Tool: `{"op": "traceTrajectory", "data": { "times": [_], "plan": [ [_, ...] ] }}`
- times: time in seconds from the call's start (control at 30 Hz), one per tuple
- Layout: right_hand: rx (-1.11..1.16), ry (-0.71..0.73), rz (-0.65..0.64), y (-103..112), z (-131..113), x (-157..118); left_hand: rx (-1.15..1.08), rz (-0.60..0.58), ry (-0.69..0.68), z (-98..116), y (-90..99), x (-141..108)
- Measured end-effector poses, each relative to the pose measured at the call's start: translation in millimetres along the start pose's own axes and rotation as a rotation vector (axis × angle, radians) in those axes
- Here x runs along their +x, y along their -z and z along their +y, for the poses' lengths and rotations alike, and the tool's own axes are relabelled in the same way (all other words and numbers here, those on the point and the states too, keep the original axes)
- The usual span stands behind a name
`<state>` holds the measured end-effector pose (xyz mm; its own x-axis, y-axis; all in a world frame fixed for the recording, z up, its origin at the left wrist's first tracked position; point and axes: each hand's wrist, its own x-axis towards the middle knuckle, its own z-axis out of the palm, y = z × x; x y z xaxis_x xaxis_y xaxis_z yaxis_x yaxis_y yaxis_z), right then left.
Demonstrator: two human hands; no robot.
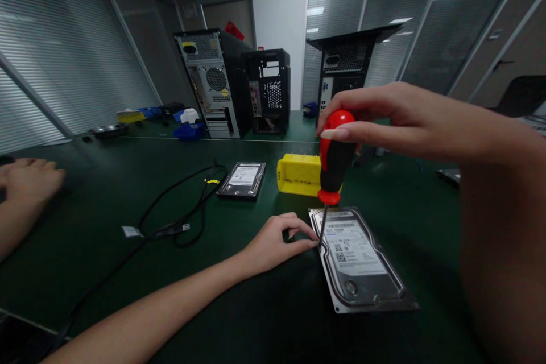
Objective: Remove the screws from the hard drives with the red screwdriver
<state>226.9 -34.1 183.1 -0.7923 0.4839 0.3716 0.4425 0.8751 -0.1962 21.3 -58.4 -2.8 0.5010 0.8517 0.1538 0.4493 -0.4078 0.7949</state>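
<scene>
A hard drive (354, 244) lies label side up on the green table, right of centre. My right hand (384, 116) grips the red and black handle of a screwdriver (336, 153) from above. The shaft points down, slightly tilted, and its tip meets the drive's left edge. Right beside that tip, my left hand (281, 244) has thumb and forefinger pinched together against the edge; whatever they hold is too small to make out. Behind the drive, a yellow plastic bin (298, 174) rests on its side, partly hidden by the screwdriver.
A second hard drive (243, 180) lies left of the bin. A black cable (145, 239) with a USB plug loops across the table's left. Computer cases (213, 79) stand at the back, with a blue bin (189, 131) before them. Another person's hand (34, 182) rests at the far left.
</scene>
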Motion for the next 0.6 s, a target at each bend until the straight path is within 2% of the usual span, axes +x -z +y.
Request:
{"op": "traceTrajectory", "data": {
  "times": [0.27,0.6],
  "plan": [
    [0.002,0.009,-0.014,2.8,-0.4,-1.8,0.004,-0.006,0.002,-1.2,0.0,0.3],
    [0.001,-0.045,-0.041,3.8,-2.5,-1.7,-0.005,-0.004,0.001,-0.1,0.2,-0.1]
  ]
}}
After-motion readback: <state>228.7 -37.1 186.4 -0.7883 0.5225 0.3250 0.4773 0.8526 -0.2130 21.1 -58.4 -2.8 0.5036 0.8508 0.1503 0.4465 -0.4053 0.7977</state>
